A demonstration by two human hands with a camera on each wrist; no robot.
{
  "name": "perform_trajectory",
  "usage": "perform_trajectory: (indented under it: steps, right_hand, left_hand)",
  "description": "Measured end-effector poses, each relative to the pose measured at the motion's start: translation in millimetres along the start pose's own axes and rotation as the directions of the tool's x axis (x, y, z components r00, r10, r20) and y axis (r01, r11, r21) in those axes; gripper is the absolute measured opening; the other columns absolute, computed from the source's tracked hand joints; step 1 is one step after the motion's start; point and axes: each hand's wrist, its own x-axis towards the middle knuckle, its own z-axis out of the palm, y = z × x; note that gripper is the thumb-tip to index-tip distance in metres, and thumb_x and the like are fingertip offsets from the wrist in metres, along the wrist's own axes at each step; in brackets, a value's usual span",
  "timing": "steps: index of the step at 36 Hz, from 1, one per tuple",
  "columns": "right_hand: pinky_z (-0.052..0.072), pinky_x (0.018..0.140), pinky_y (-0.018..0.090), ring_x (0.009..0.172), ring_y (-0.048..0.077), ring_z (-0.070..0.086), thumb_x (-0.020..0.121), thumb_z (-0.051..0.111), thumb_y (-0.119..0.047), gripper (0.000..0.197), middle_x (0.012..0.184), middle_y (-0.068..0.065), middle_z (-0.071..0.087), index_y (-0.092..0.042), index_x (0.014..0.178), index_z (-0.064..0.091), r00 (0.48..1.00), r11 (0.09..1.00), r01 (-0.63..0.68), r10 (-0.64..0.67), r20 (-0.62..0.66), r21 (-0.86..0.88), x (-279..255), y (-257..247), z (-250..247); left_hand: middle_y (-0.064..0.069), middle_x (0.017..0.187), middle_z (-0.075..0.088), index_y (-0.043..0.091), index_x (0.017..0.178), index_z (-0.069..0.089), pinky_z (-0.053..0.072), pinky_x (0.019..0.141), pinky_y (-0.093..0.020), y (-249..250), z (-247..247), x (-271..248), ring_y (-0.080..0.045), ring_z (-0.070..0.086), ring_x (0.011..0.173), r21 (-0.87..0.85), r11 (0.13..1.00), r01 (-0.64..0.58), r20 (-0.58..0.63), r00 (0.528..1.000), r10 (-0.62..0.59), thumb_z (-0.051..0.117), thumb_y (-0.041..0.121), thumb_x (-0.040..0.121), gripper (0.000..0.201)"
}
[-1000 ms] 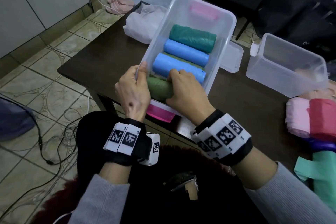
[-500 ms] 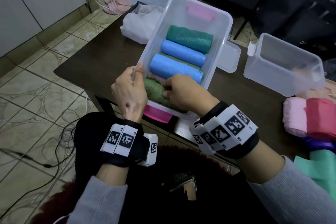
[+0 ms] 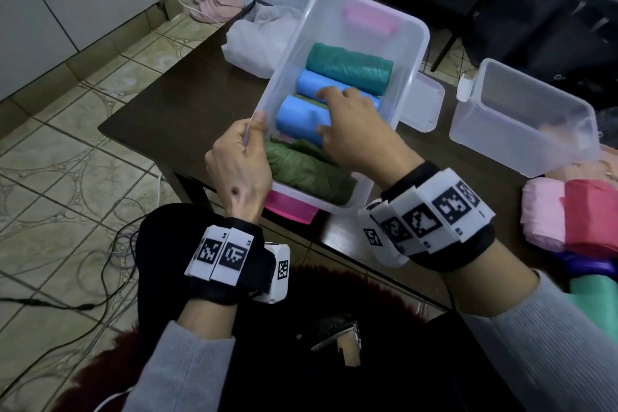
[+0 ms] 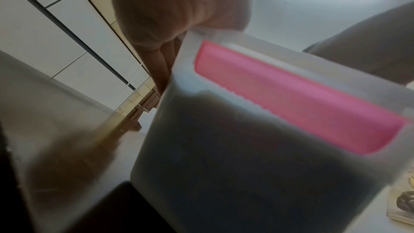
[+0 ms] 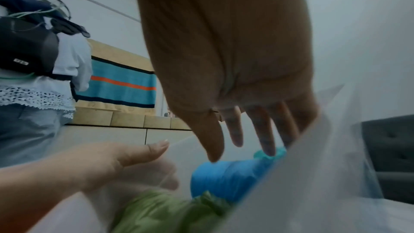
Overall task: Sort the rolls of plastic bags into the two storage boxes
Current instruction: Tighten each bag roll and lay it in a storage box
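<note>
Tiled floor, dark table (image 3: 174,104). Clear box (image 3: 414,43) at near edge, four rolls lying crosswise, side by side. Left hand (image 3: 239,167) pinches near-left rim, thumb on top. Right hand (image 3: 354,130), fingers loosely spread, rests on blue roll (image 3: 294,120), directly beneath palm; olive roll (image 3: 307,174) nearer body. Crinkly soft film, squashy cylinders. Second box (image 3: 521,117) right, well apart; unsorted rolls (image 3: 568,221) beside it, right hand nearer.
</note>
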Motion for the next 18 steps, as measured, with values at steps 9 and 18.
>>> perform_trajectory:
  steps: [9, 18]
  right_hand:
    - [0.038, 0.091, 0.043, 0.119, 0.036, 0.043, 0.092, 0.047, -0.012, 0.043, 0.129, 0.017, 0.045, -0.007, 0.134, 0.036, 0.999, 0.952, -0.014, 0.024, 0.032, -0.305, 1, 7, 15]
    - [0.038, 0.079, 0.031, 0.109, 0.032, 0.049, 0.080, 0.061, -0.016, 0.039, 0.118, 0.015, 0.055, -0.007, 0.116, 0.050, 0.982, 0.985, 0.069, -0.039, 0.186, -0.157, 10, 12, -3]
  left_hand:
    - [0.001, 0.070, 0.064, 0.011, 0.089, 0.071, 0.031, 0.062, -0.020, 0, -1, -1, -0.015, 0.054, 0.069, 0.020, 1.000, -0.014, -0.008, 1.000, 0.014, 0.046, 0.041, 0.097, 0.040]
    - [0.005, 0.062, 0.054, 0.010, 0.087, 0.070, 0.030, 0.062, -0.025, 0, 1, -1, -0.017, 0.049, 0.067, 0.037, 0.999, -0.011, -0.011, 1.000, 0.011, 0.046, 0.041, 0.097, 0.041]
